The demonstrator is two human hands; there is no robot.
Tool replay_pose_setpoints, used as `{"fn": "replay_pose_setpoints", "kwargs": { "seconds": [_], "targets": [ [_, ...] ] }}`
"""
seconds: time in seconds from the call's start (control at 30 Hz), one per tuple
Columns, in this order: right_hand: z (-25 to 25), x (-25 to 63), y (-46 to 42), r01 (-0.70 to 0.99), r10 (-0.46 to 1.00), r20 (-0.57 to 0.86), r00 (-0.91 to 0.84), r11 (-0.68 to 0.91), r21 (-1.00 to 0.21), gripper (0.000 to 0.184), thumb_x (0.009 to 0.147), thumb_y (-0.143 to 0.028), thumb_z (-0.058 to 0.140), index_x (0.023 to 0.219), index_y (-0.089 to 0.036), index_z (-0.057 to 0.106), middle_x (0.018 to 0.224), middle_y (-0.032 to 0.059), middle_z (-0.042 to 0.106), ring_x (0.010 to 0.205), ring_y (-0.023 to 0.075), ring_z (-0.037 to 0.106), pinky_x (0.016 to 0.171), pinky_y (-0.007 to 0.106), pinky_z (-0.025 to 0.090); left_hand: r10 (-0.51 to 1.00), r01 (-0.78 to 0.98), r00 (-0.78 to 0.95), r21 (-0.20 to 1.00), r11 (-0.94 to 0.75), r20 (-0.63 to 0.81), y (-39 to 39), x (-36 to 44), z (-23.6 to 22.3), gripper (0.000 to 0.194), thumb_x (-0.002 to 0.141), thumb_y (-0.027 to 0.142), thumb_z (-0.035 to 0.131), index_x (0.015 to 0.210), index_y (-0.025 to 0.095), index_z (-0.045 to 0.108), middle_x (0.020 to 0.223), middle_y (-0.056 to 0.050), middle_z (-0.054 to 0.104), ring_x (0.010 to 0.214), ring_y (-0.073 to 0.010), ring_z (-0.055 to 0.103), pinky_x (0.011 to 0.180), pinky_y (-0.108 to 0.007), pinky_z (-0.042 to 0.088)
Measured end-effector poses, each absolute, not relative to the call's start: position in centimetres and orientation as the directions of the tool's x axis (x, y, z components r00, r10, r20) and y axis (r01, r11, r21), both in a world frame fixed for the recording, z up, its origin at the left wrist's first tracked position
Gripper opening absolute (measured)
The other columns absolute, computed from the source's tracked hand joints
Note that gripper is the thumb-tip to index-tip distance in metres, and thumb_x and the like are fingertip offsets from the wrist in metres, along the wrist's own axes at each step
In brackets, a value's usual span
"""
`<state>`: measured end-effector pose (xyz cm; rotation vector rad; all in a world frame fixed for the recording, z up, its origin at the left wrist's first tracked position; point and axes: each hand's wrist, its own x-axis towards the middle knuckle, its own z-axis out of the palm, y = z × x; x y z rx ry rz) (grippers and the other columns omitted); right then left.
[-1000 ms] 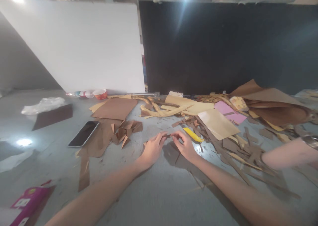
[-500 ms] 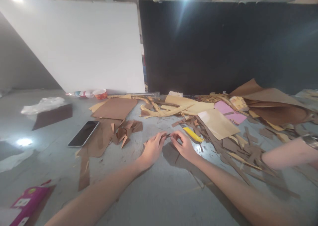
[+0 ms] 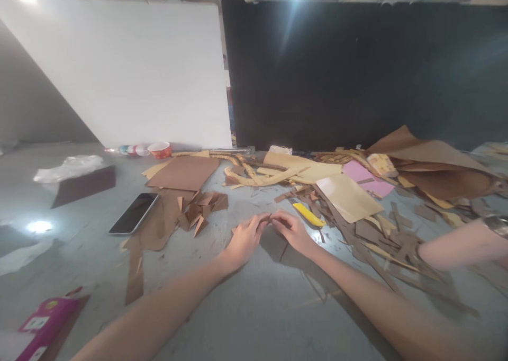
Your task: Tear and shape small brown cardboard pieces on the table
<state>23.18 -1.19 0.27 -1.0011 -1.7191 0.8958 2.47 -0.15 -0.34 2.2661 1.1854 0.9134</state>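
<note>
My left hand (image 3: 246, 239) is closed in a pinch on a small dark brown piece (image 3: 269, 217), thin and mostly hidden by the fingers. From the other side my right hand (image 3: 291, 231) pinches the same piece, its fingertips meeting those of the left. The material looks like the brown sheet scraps around it. Just right of my right hand lies a yellow utility knife (image 3: 308, 215). Left of my hands sits a small pile of folded brown pieces (image 3: 198, 211).
A phone (image 3: 134, 214) lies on a brown sheet (image 3: 159, 228) at the left. Cut strips (image 3: 373, 234) and a tan sheet (image 3: 350, 198) cover the right. Another person's forearm (image 3: 460, 244) reaches in there. A purple packet (image 3: 51, 324) lies at front left.
My right hand's fingers have drawn together and moved slightly left, closing the round gap between thumb and forefinger. My left hand has barely moved.
</note>
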Motion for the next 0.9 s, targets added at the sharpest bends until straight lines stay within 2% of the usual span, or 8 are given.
{"fn": "replay_pose_setpoints", "kwargs": {
  "seconds": [0.13, 0.3, 0.4, 0.6, 0.77, 0.9],
  "targets": [
    [0.27, 23.31, -0.95, 0.157, 0.933, 0.299, -0.200, 0.332, -0.930, 0.042, 0.100, -0.061, 0.062, 0.092, -0.022, 0.074, 0.085, 0.0031, 0.067, 0.079, 0.0205, 0.060, 0.072, 0.030, 0.046, 0.814, 0.535, 0.452, 0.619, -0.575, 0.365, -0.13, 2.52, -0.41, 0.030, 0.111, 0.027, 0.042, 0.133, 0.027, 0.063, 0.122, -0.005, 0.078, 0.108, -0.0183, 0.075, 0.094, -0.031, 0.058],
    [-0.36, 23.06, -0.87, 0.131, 0.960, 0.272, -0.059, 0.278, -0.952, 0.039, 0.091, -0.060, 0.075, 0.088, -0.021, 0.073, 0.079, 0.0013, 0.066, 0.074, 0.0191, 0.058, 0.068, 0.029, 0.045, 0.838, 0.565, 0.453, 0.628, -0.535, 0.306, -0.20, 2.55, -0.27, 0.030, 0.111, 0.028, 0.042, 0.134, 0.029, 0.063, 0.129, -0.004, 0.076, 0.114, -0.0187, 0.074, 0.098, -0.034, 0.057],
    [-0.61, 22.98, -0.84, 0.141, 0.962, 0.273, -0.028, 0.274, -0.951, 0.038, 0.090, -0.059, 0.076, 0.087, -0.021, 0.074, 0.079, 0.0019, 0.067, 0.075, 0.0196, 0.059, 0.069, 0.030, 0.046, 0.838, 0.564, 0.455, 0.631, -0.533, 0.301, -0.22, 2.58, -0.25, 0.031, 0.111, 0.028, 0.042, 0.134, 0.029, 0.062, 0.128, -0.004, 0.076, 0.115, -0.0192, 0.073, 0.099, -0.035, 0.057],
    [-0.29, 22.98, -1.01, 0.152, 0.946, 0.323, -0.041, 0.325, -0.933, 0.034, 0.096, -0.055, 0.070, 0.091, -0.021, 0.076, 0.086, 0.0045, 0.072, 0.084, 0.0220, 0.064, 0.076, 0.031, 0.050, 0.843, 0.576, 0.451, 0.626, -0.526, 0.294, -0.31, 2.60, -0.13, 0.031, 0.111, 0.027, 0.043, 0.135, 0.029, 0.062, 0.126, -0.004, 0.077, 0.112, -0.0194, 0.074, 0.097, -0.034, 0.058],
    [-0.30, 23.17, -0.97, 0.170, 0.943, 0.323, -0.077, 0.332, -0.928, 0.035, 0.097, -0.055, 0.069, 0.089, -0.021, 0.075, 0.082, 0.0035, 0.068, 0.079, 0.0207, 0.060, 0.071, 0.030, 0.047, 0.809, 0.551, 0.475, 0.600, -0.580, 0.346, -0.35, 2.58, 0.02, 0.032, 0.111, 0.025, 0.043, 0.135, 0.030, 0.064, 0.125, -0.004, 0.077, 0.112, -0.0183, 0.074, 0.093, -0.031, 0.060],
    [-0.59, 23.37, -0.83, 0.173, 0.938, 0.328, -0.110, 0.343, -0.923, 0.034, 0.097, -0.055, 0.070, 0.090, -0.022, 0.076, 0.081, 0.0027, 0.066, 0.077, 0.0198, 0.058, 0.070, 0.030, 0.046, 0.792, 0.548, 0.494, 0.579, -0.603, 0.358, -0.40, 2.55, 0.10, 0.031, 0.111, 0.025, 0.044, 0.133, 0.029, 0.065, 0.125, -0.004, 0.077, 0.113, -0.0191, 0.074, 0.097, -0.033, 0.059]
  ]
}}
